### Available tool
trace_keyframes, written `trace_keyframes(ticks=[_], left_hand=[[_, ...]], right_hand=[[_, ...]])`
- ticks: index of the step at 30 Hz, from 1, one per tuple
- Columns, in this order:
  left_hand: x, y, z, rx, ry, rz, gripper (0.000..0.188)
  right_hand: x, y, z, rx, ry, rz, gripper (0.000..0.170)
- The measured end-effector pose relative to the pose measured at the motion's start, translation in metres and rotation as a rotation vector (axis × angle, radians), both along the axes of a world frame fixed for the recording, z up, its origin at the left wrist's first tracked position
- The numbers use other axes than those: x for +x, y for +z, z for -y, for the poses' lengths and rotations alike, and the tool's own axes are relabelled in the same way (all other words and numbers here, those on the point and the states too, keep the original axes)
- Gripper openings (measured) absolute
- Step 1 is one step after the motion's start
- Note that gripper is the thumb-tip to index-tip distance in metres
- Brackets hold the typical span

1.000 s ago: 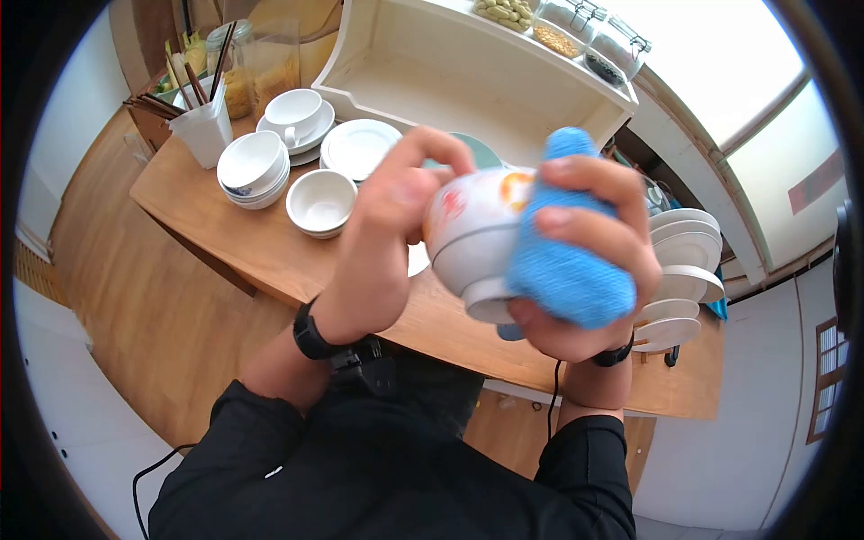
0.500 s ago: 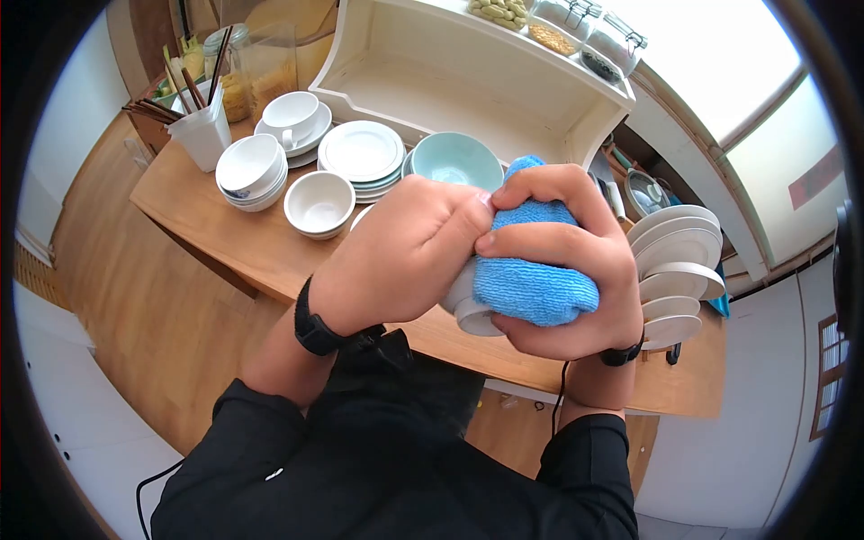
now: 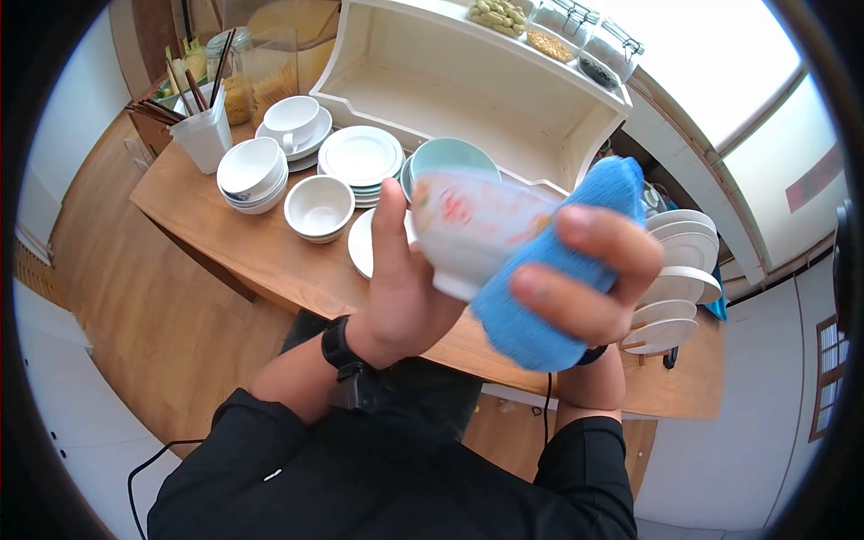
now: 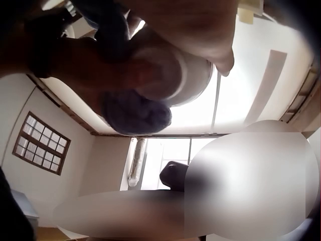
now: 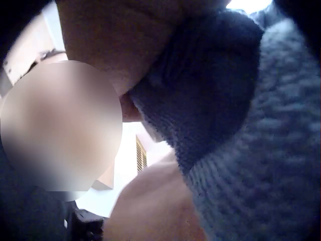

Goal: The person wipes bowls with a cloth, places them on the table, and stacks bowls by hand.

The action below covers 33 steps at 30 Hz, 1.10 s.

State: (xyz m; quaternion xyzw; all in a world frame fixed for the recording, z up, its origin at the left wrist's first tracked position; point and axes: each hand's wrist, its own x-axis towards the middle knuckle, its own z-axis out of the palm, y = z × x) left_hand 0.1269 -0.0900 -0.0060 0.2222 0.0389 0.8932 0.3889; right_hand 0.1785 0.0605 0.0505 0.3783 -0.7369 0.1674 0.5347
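Observation:
A white bowl with red and orange patterns (image 3: 477, 229), tilted and blurred, is held up over the table's front part. My right hand (image 3: 598, 279) grips a folded blue cloth (image 3: 540, 310) around the bowl's right side; the cloth (image 4: 135, 113) also shows beside the bowl's foot (image 4: 168, 75) in the left wrist view. At the bowl's left is my left hand (image 3: 405, 297), its thumb straight up and its other fingers largely hidden. The right wrist view is filled mostly by the cloth (image 5: 251, 135).
White bowls (image 3: 319, 207), a cup (image 3: 292, 121), stacked plates (image 3: 360, 155) and a light green bowl (image 3: 454, 157) stand behind at left and centre. A chopstick holder (image 3: 202, 139) is far left, upright plates (image 3: 679, 283) at right, a cream shelf (image 3: 468, 81) at the back.
The patterned bowl has come back into fuller view, tilted differently. My left hand has moved down and left from the bowl's top, its thumb now raised. The cloth has turned with my right hand.

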Motion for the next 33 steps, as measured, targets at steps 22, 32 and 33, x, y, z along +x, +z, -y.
trace_keyframes(ticks=[22,32,33], left_hand=[[-0.032,-0.005,0.030,-0.248,0.511,-0.412,0.137],[-0.043,-0.017,0.034,-0.298,0.510,-0.110,0.094],[-0.045,-0.021,0.037,-0.235,0.599,-0.206,0.096]], right_hand=[[0.005,0.020,-0.001,0.056,-0.149,0.338,0.040],[-0.010,-0.017,0.027,0.169,-0.217,0.569,0.046],[-0.013,-0.022,0.030,0.077,-0.150,0.679,0.045]])
